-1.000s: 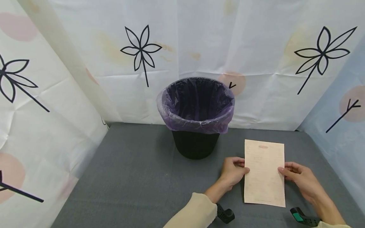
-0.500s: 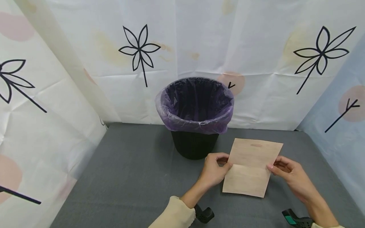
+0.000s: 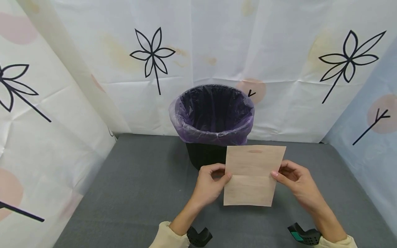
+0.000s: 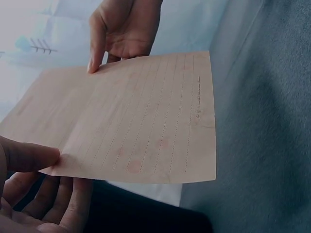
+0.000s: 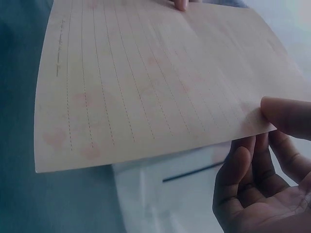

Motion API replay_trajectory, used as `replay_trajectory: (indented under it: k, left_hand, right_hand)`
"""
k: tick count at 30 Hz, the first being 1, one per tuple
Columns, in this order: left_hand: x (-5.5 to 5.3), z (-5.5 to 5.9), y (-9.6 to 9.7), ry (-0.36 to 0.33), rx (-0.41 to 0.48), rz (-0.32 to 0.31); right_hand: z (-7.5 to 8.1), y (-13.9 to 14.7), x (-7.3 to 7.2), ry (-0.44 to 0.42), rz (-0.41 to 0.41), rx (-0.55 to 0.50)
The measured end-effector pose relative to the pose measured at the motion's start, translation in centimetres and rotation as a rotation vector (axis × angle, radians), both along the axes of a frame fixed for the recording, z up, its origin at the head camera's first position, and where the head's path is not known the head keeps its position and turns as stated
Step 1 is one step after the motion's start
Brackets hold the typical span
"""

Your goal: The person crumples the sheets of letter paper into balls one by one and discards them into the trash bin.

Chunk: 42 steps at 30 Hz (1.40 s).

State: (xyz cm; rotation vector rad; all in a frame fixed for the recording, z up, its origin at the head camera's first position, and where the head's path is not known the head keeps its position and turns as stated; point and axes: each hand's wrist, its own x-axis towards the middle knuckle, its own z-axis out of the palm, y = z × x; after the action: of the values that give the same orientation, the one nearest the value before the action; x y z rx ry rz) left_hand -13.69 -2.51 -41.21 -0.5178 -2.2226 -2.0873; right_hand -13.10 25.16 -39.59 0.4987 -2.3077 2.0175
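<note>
A sheet of beige writing paper (image 3: 251, 189) is held up over the table, with a crease running across its middle. My left hand (image 3: 209, 184) pinches its left edge between thumb and fingers, and my right hand (image 3: 296, 182) pinches the right edge at about the same height. In the left wrist view the paper (image 4: 155, 111) shows dashed ruled lines, faint pink blotches and a small line of script along its end. The right wrist view shows the right thumb (image 5: 286, 116) on top of the paper, with the fingers beneath.
A black bin (image 3: 203, 155) lined with a purple plastic bag (image 3: 214, 136) stands at the back, just behind and left of the paper. Grey cloth covers the table (image 3: 139, 193). Patterned white curtains (image 3: 93, 51) enclose the back and sides.
Both hands have moved left, carrying the paper from the right side to in front of the bin. The sheet, flat at first, now bends at its middle crease.
</note>
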Motion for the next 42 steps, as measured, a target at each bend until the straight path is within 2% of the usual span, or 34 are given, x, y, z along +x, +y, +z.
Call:
replay_trajectory:
  k: [10, 19, 30, 37, 42]
  left_hand:
    - [1.0, 1.1, -3.9, 0.036, 0.025, 0.052]
    - [1.1, 1.9, -6.8, 0.079, 0.058, 0.103]
    - [1.3, 2.3, -8.4, 0.081, 0.131, 0.120]
    - [1.2, 2.5, -8.9, 0.086, 0.143, 0.085]
    - [1.1, 2.6, -9.4, 0.062, 0.184, -0.006]
  right_hand:
    - [0.9, -3.7, -0.5, 0.098, 0.119, -0.100]
    - [1.5, -6.7, -0.7, 0.113, 0.137, -0.101]
    - [1.7, -8.3, -0.6, 0.160, 0.131, -0.085]
    - [1.5, -8.6, -0.7, 0.220, 0.145, -0.129]
    - [1.5, -8.6, -0.7, 0.261, 0.187, -0.204]
